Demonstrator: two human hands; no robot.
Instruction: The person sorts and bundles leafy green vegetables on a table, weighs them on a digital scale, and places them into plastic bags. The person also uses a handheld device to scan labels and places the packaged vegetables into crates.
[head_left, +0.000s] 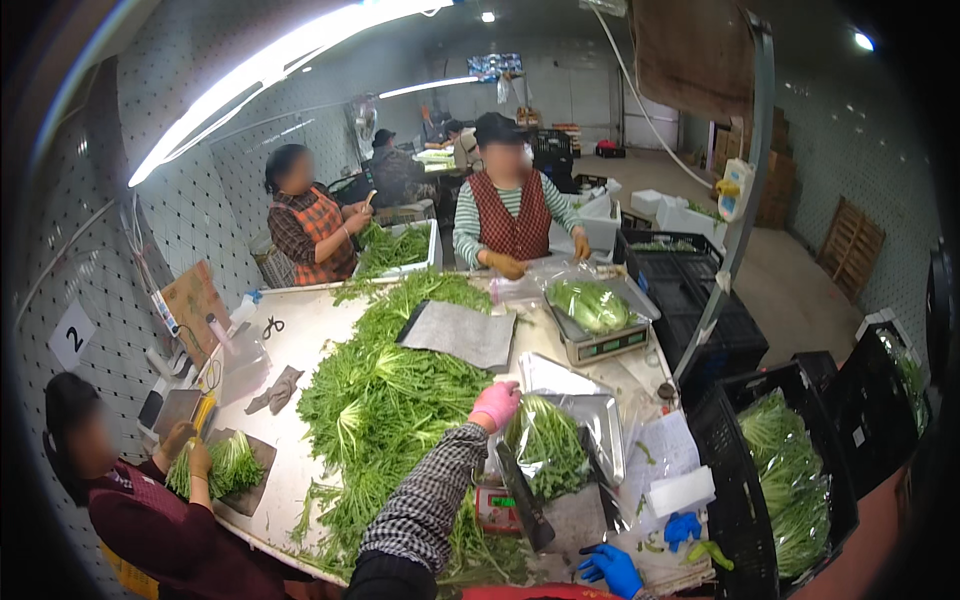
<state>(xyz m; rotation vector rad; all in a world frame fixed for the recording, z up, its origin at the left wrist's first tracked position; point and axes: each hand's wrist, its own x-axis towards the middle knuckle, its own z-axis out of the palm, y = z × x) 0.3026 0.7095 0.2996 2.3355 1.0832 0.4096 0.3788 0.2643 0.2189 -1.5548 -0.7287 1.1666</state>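
Observation:
My left hand (496, 403), in a pink glove and checked sleeve, reaches to the upper left edge of a clear bag of frilly greens (551, 450). Whether its fingers pinch the bag is too small to tell. The greens lie over a metal tray (611, 427), beside a red and white digital scale (496, 511) with a lit display. A dark strip (525, 499) and a grey mat (574, 519) are next to the bag. Low at the table edge, my right hand (613, 570), in a blue glove, has its fingers apart and holds nothing. Loose leafy greens (397, 397) are heaped left of my left arm.
Across the table (289, 435) a worker (510, 202) stands behind a scale (604, 341) bearing bagged greens. Two more workers are at the left. Black crates (844, 480) stand on the right. A metal post (731, 277) rises at the table's right corner. Paper (667, 450) and a blue glove (681, 529) lie nearby.

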